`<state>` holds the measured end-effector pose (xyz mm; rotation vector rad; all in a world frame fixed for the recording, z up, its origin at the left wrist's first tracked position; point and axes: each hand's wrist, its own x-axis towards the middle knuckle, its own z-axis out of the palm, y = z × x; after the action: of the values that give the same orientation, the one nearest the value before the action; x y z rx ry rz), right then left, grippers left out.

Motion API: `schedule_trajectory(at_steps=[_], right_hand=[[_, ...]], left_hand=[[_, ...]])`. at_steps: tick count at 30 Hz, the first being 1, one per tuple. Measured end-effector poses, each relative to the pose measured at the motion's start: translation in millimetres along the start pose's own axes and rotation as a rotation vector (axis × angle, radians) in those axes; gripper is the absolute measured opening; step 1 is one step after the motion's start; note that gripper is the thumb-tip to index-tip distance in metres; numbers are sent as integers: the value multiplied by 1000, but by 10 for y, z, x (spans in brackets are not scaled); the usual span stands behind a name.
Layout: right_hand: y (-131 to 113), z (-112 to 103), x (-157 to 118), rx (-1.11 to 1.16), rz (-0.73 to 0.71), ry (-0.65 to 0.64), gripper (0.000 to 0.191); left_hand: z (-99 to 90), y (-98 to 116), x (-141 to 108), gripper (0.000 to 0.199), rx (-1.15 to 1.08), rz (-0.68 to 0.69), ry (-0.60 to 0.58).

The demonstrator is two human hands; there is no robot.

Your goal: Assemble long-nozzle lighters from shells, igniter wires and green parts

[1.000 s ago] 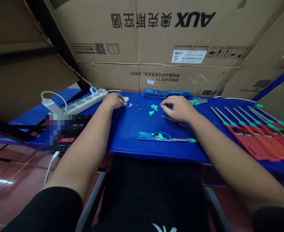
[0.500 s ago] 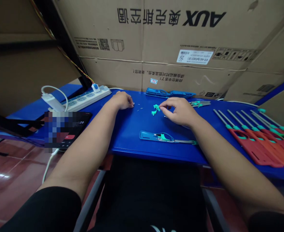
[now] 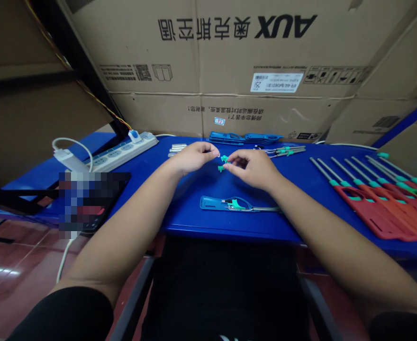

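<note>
My left hand [image 3: 197, 157] is closed in a pinch, with a tiny pale piece, too small to name, at its fingertips. Close beside it, my right hand [image 3: 253, 166] has thumb and fingers drawn together on a small green plastic piece [image 3: 224, 159]. Another green piece [image 3: 221, 168] lies just below. Nearer the table edge rests an open blue lighter half-shell [image 3: 212, 203], fitted with a green trigger [image 3: 236, 204] and a metal tube [image 3: 265, 209]; the tube's far end is hidden by my right forearm.
Blue shells [image 3: 244, 138] are stacked at the back, near metal tubes with green ends [image 3: 288, 150]. Silvery cylinders [image 3: 177, 149] lie behind my left hand. Several red and orange lighters [image 3: 375, 213] line the right. A power strip [image 3: 123, 151] and phone [image 3: 114, 194] are left; cardboard [image 3: 212, 57] stands behind.
My left hand has moved right, up to my right hand, uncovering the silvery cylinders. The right hand stays at the green pieces, its fingers more curled. The view has shifted slightly.
</note>
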<state>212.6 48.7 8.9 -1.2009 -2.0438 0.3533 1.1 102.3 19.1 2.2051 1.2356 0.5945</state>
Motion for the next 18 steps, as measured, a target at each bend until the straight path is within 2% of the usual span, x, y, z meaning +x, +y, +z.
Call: schedule_trajectory(at_steps=[4, 7, 9, 14, 18], right_hand=[[-31, 45, 5, 115, 100, 48, 24], [-7, 41, 10, 138, 104, 45, 24], [26, 46, 13, 140, 120, 3, 25], [91, 52, 17, 77, 152, -116, 22], [81, -24, 5, -65, 135, -133, 18]], left_hand=[[183, 120, -4, 26, -422, 118, 19], [229, 135, -14, 26, -455, 130, 13], [242, 137, -18, 25, -402, 133, 7], [202, 154, -19, 25, -68, 114, -9], [-109, -28, -40, 12, 125, 15, 67]])
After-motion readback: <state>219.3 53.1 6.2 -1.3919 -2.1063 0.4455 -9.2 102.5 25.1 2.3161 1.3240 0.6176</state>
